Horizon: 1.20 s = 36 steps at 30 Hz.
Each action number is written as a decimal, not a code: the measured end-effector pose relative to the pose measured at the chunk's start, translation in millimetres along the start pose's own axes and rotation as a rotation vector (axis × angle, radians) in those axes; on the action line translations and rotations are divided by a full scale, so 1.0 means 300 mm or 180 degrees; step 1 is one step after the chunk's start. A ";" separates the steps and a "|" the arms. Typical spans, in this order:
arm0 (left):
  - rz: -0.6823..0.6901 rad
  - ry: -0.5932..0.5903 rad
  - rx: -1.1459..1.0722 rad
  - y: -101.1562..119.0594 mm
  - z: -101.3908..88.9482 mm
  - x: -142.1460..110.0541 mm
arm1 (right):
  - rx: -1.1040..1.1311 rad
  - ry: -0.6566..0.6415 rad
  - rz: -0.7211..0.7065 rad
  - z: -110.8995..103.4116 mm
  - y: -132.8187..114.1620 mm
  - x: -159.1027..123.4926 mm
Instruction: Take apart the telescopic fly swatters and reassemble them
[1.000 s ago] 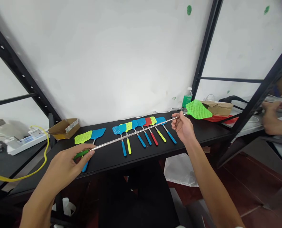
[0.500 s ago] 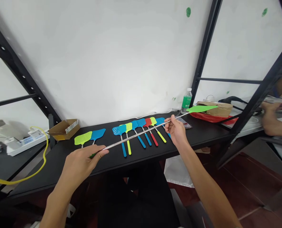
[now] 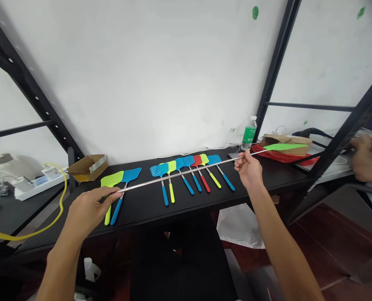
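Note:
A green fly swatter [image 3: 284, 146] with a long silver shaft stretches across the view above the table, its head at the right. My left hand [image 3: 88, 209] is closed on its handle end, which the fingers mostly hide. On the shaft near the head, my right hand [image 3: 248, 169] pinches with thumb and fingers. Below the shaft, several shorter swatters lie side by side on the black table [image 3: 148, 213], among them a red swatter [image 3: 204, 179] and a blue swatter [image 3: 228, 182]. Farther left lie a yellow-green swatter [image 3: 112, 179] and another blue swatter [image 3: 131, 174].
An opened cardboard box [image 3: 87, 168] and a white power strip [image 3: 42, 186] with a yellow cable [image 3: 60, 205] are at the left. A bottle with a green label [image 3: 249, 133] stands by the black rack post [image 3: 275, 67]. Another person's arm [image 3: 363, 161] shows at far right.
My hands have moved farther apart, the left one leftward and the right one rightward. More of the silver shaft shows between them, and the green head has shifted right.

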<state>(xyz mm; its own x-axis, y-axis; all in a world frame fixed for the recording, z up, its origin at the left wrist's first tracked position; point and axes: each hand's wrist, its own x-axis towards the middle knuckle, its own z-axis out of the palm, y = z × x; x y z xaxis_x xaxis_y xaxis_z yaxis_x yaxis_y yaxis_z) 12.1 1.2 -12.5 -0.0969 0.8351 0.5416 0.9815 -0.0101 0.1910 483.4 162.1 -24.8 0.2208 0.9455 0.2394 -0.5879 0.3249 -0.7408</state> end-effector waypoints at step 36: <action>-0.2193 0.0873 -0.4538 0.188 0.038 0.039 | 0.0288 -0.0814 0.0491 0.141 0.085 -0.106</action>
<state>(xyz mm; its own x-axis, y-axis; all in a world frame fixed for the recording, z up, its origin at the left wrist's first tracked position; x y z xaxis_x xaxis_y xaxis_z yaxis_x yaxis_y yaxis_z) 68.2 16.8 -4.7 -0.6131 0.7797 0.1273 -0.1910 -0.3026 0.9338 428.6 141.2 -24.8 -0.0725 0.9552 0.2871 -0.6687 0.1670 -0.7245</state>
